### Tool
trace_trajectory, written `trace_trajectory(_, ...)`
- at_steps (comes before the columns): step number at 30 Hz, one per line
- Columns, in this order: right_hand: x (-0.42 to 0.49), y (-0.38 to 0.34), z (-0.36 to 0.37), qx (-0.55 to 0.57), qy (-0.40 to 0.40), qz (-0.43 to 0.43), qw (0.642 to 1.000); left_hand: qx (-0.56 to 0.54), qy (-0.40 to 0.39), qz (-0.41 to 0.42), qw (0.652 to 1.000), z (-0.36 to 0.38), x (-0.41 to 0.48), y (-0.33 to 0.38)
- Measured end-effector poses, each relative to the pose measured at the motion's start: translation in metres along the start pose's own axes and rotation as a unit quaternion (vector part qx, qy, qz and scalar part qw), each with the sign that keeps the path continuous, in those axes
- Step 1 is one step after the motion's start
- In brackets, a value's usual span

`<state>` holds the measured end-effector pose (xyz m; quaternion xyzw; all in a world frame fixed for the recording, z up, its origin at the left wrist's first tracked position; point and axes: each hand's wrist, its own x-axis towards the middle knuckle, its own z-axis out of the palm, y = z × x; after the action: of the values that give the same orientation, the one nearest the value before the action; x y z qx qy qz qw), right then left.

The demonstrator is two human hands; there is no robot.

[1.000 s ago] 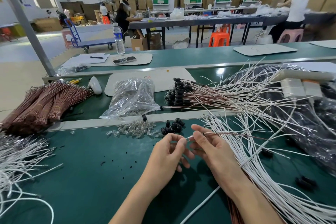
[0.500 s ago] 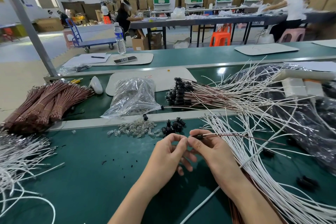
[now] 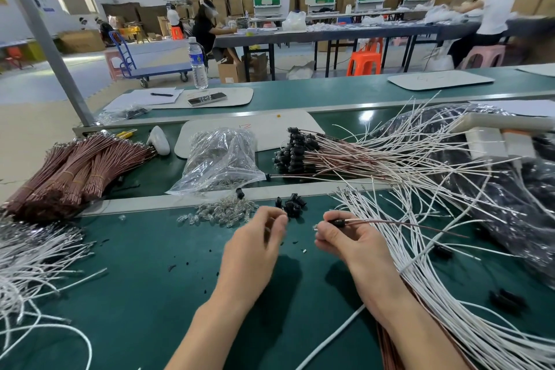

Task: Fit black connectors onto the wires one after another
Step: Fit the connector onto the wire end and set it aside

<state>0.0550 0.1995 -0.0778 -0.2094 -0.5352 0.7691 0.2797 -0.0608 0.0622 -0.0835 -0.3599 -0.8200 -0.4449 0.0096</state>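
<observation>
On the green counter [image 3: 135, 294] the right hand [image 3: 354, 240] pinches a black connector [image 3: 338, 222] seated at the end of a thin brown wire [image 3: 405, 223], which trails off to the right over a spread of loose white wires [image 3: 420, 264]. The left hand [image 3: 255, 246] hangs just to the left with its fingers curled and thumb near the forefinger; it is blurred, so I cannot tell whether it holds anything. Just beyond the gap between the hands lies a small heap of spare connectors [image 3: 292, 204], and beside that a scatter of clear bulbs [image 3: 222, 213]. Past the metal rail sit a crumpled plastic bag [image 3: 222, 159], a sheaf of finished wires [image 3: 295, 150] with black tips, and bound brown bundles [image 3: 78, 168] at far left. More white wires [image 3: 30, 255] fan in from the left edge, and a dark plastic sack [image 3: 510, 189] fills the right side. The white wires crowd close against the right wrist. Compared with half a second ago, when both sets of fingertips met at the connector, the left hand has drawn away, leaving the right alone on it.
</observation>
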Motion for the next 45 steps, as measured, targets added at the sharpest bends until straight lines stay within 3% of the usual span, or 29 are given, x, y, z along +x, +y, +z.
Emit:
trace_trajectory(2, 0.002, 0.0, -0.001, 0.039, 0.003, 0.017, 0.999, 0.152, 0.054, 0.022, 0.987, -0.007, 0.002, -0.009)
trace_trajectory(4, 0.003, -0.001, -0.002, 0.058, -0.003, 0.028, 0.998, 0.199, 0.053, 0.011, 0.979, -0.008, 0.005, -0.017)
trace_trajectory(14, 0.003, -0.002, -0.002, 0.103, -0.027, 0.051, 0.993, 0.237, 0.03, -0.009, 0.971, -0.004, 0.008, -0.023)
trace_trajectory(17, 0.003, -0.001, -0.003, 0.112, -0.023, 0.053, 0.992, 0.136, 0.058, 0.0, 0.989, -0.004, 0.005, -0.013)
trace_trajectory(21, 0.006, 0.001, -0.002, 0.124, -0.016, 0.053, 0.991, -0.147, 0.068, -0.05, 0.986, 0.007, -0.002, 0.015)
trace_trajectory(26, 0.009, 0.003, -0.003, 0.117, -0.006, 0.044, 0.992, -0.368, 0.029, -0.116, 0.922, 0.023, -0.009, 0.029)
trace_trajectory(30, 0.011, 0.003, -0.005, 0.135, 0.002, 0.041, 0.99, -0.525, 0.027, -0.168, 0.834, 0.025, -0.005, 0.027)
trace_trajectory(33, 0.011, 0.003, -0.005, 0.142, 0.003, 0.037, 0.989, -0.547, 0.018, -0.172, 0.819, 0.026, -0.006, 0.027)
trace_trajectory(39, 0.011, 0.004, -0.004, 0.145, -0.002, 0.037, 0.989, -0.48, -0.007, -0.125, 0.869, 0.027, -0.01, 0.028)
trace_trajectory(45, 0.011, 0.005, -0.004, 0.142, -0.012, 0.036, 0.989, -0.461, -0.011, -0.113, 0.88, 0.027, -0.01, 0.028)
